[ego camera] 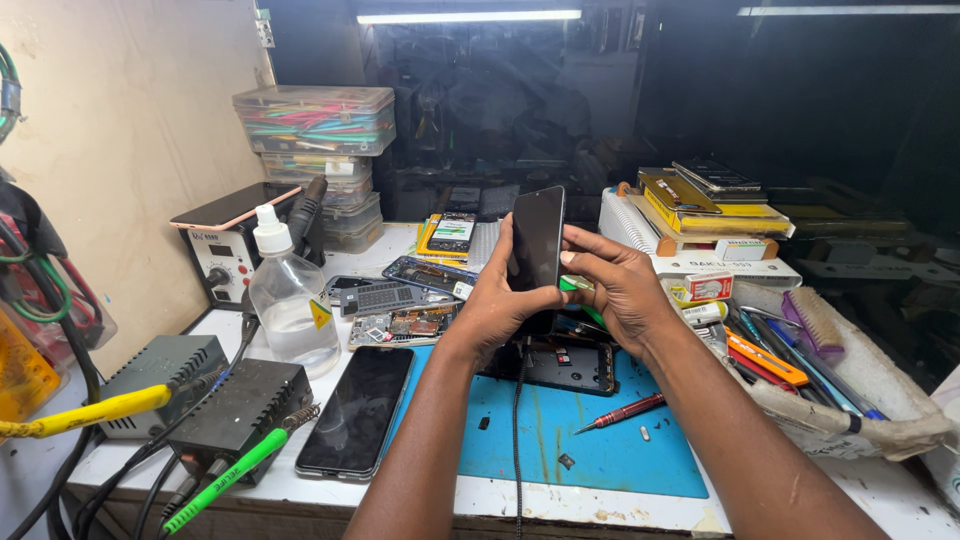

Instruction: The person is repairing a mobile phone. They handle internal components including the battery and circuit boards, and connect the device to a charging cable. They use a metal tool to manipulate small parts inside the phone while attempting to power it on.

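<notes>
Both hands, left hand (497,300) and right hand (612,285), clasping black phone screen (537,240) upright above blue mat (600,440). Opened phone body (560,365) directly beneath, screwdriver (622,411) and loose screws beside; screen apparently not yet fitted, reassembly outstanding.

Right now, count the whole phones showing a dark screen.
2: one phone held upright by both the left hand and right hand; another phone lying flat beside the blue mat. Others may be hidden.
</notes>
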